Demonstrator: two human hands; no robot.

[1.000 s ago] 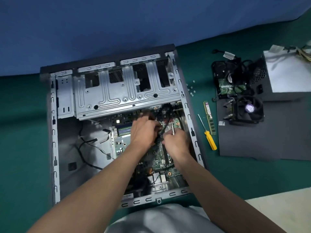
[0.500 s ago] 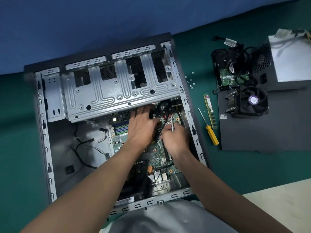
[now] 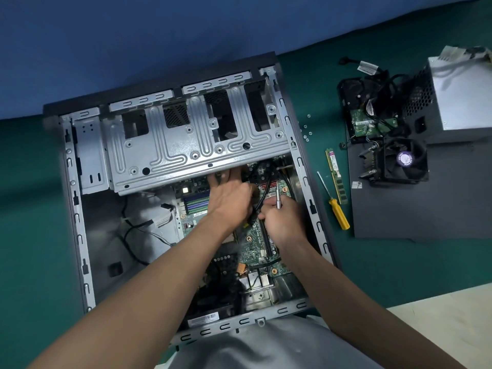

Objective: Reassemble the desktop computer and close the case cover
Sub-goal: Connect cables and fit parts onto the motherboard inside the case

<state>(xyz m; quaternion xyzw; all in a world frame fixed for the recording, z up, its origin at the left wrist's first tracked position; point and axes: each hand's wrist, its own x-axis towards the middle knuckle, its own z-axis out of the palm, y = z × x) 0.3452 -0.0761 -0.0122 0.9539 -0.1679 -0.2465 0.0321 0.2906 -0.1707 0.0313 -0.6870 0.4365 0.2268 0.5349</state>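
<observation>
Inside case (image 3: 79, 237), screwdriver (image 3: 278, 198) is gripped by right hand (image 3: 285, 222); left hand (image 3: 230, 201) is laid flat on motherboard (image 3: 253, 237).

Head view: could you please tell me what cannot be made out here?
Head view only:
- Lower end of the metal tool: hidden in the right hand.
- What the left hand touches: covered by its palm.
- Power supply: cut off by the right edge.
- Loose screws: too small to count.
</observation>
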